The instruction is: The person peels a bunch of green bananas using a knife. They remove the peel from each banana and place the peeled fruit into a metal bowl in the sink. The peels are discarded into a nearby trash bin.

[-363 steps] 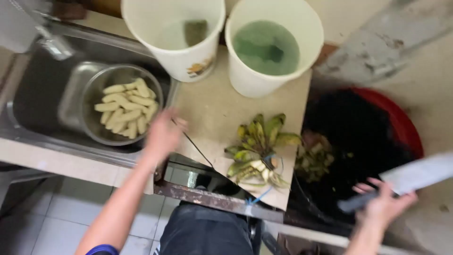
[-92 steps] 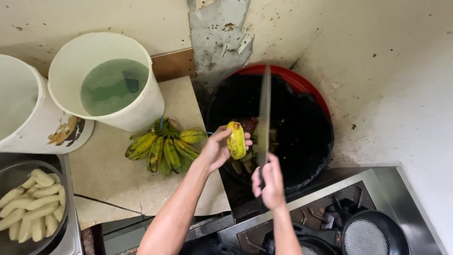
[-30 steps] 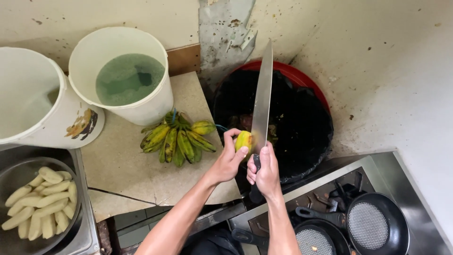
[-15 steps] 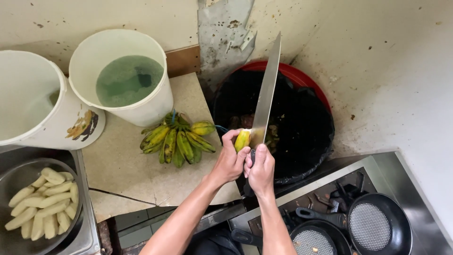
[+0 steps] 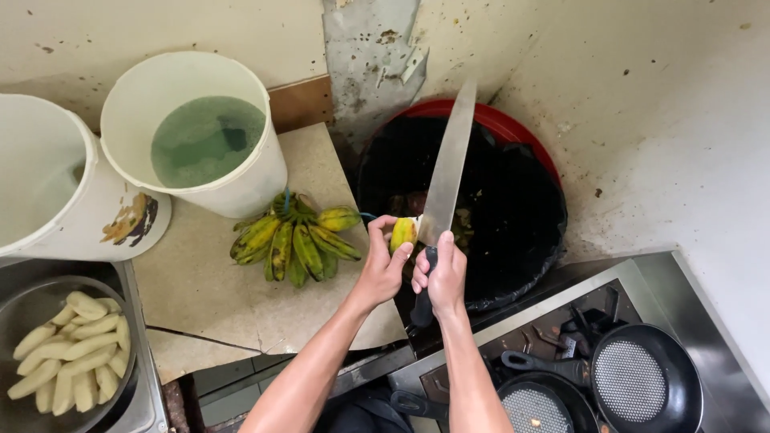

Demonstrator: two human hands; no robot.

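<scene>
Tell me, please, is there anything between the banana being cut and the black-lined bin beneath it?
Nothing visible. The left hand holds the banana over the bin, the right hand sets the knife against it, and only open air lies below. The banana bunch sits aside on the counter.

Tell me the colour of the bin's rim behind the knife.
Red, around a black liner; the bin rim shows best in the head view.

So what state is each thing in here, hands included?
left hand: gripping a banana
right hand: gripping a knife, blade up
banana: partly peeled
banana bunch: unpeeled, on the counter
right bucket: holds greenish water
bin: open, black-lined
metal bowl: holds peeled bananas
</scene>
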